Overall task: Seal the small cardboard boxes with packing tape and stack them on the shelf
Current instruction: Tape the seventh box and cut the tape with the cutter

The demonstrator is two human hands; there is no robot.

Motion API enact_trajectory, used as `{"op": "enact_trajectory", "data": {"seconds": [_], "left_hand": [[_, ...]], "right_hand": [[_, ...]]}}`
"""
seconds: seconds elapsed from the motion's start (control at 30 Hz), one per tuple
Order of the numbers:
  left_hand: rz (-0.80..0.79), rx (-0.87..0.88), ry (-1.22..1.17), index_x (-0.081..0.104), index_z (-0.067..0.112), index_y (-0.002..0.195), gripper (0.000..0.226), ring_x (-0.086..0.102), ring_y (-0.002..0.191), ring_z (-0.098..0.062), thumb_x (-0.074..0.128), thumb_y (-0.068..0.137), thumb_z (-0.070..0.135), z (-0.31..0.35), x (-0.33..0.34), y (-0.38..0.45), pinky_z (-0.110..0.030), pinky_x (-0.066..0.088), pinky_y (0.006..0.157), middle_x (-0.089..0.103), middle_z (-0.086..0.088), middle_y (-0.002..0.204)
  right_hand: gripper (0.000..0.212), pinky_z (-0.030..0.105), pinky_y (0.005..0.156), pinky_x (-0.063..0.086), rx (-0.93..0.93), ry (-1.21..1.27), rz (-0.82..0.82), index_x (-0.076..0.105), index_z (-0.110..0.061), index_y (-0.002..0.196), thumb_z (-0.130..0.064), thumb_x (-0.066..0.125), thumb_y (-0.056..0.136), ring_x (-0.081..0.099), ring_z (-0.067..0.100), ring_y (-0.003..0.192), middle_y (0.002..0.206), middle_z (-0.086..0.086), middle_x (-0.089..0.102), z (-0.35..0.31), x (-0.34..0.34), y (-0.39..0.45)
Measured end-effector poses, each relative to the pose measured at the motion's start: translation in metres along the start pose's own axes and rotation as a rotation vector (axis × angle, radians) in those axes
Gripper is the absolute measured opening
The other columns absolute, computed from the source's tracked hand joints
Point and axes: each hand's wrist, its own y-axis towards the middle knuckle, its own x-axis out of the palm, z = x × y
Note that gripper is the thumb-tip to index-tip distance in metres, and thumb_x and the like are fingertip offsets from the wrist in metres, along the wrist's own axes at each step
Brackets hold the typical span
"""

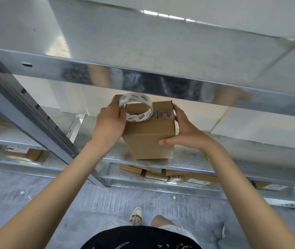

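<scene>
Taping the small box at the shelf edge

Left hand is gripping the tape roll atop the cardboard box — right hand is clasping its side; next, likely pulling tape across the seam.

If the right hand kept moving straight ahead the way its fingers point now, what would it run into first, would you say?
The right hand already grips the cardboard box on the shelf, fingers pointing up and away. Straight on, they would probably pass the box's top edge towards the pale back wall, though depth is unclear.
</scene>
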Motion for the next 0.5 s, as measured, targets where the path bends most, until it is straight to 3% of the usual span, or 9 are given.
{"op": "enact_trajectory", "data": {"seconds": [0.1, 0.2, 0.27, 0.37, 0.5], "left_hand": [[-0.009, 0.04, 0.119, 0.044, 0.014, 0.13, 0.034, 0.051, 0.083, -0.035, 0.035, 0.097, 0.014, 0.014, 0.0, -0.001, -0.033, 0.028, 0.065, 0.058, -0.014, 0.086], [-0.061, 0.082, 0.211, 0.041, 0.012, 0.131, 0.033, 0.053, 0.088, -0.041, 0.035, 0.098, 0.014, 0.017, 0.005, 0.001, -0.035, 0.028, 0.066, 0.062, -0.022, 0.093], [-0.091, 0.098, 0.283, 0.038, 0.012, 0.131, 0.033, 0.051, 0.082, -0.037, 0.035, 0.099, 0.015, 0.018, 0.009, 0.0, -0.035, 0.029, 0.065, 0.058, -0.018, 0.086], [-0.119, 0.129, 0.329, 0.038, 0.01, 0.127, 0.029, 0.044, 0.074, -0.032, 0.035, 0.099, 0.017, 0.021, 0.012, -0.002, -0.036, 0.031, 0.064, 0.049, -0.011, 0.078], [-0.08, 0.185, 0.411, 0.041, 0.007, 0.126, 0.03, 0.055, 0.084, -0.038, 0.037, 0.097, 0.008, 0.018, 0.002, 0.005, -0.036, 0.03, 0.065, 0.061, -0.019, 0.098]], "right_hand": [[0.129, 0.03, 0.115, 0.017, -0.051, -0.038, 0.109, -0.009, -0.039, 0.148, -0.05, 0.085, 0.06, 0.001, 0.003, 0.143, 0.156, -0.021, -0.01, -0.01, 0.012, -0.005], [0.121, 0.044, 0.119, -0.004, -0.118, -0.386, 0.153, 0.0, -0.039, 0.15, -0.064, 0.076, 0.059, -0.021, 0.007, 0.143, 0.157, -0.019, -0.012, -0.016, 0.022, -0.001], [0.124, 0.048, 0.118, -0.008, -0.098, -0.511, 0.162, -0.005, -0.032, 0.151, -0.069, 0.071, 0.061, -0.024, 0.01, 0.142, 0.158, -0.016, -0.009, -0.01, 0.026, 0.001], [0.126, 0.042, 0.117, -0.01, -0.083, -0.534, 0.201, -0.013, -0.027, 0.15, -0.071, 0.067, 0.064, -0.022, 0.009, 0.143, 0.159, -0.013, -0.008, -0.001, 0.027, -0.001], [0.126, 0.043, 0.117, -0.013, -0.068, -0.606, 0.193, -0.018, -0.025, 0.15, -0.075, 0.062, 0.066, -0.024, 0.01, 0.142, 0.158, -0.013, -0.015, 0.0, 0.027, -0.002]]}}
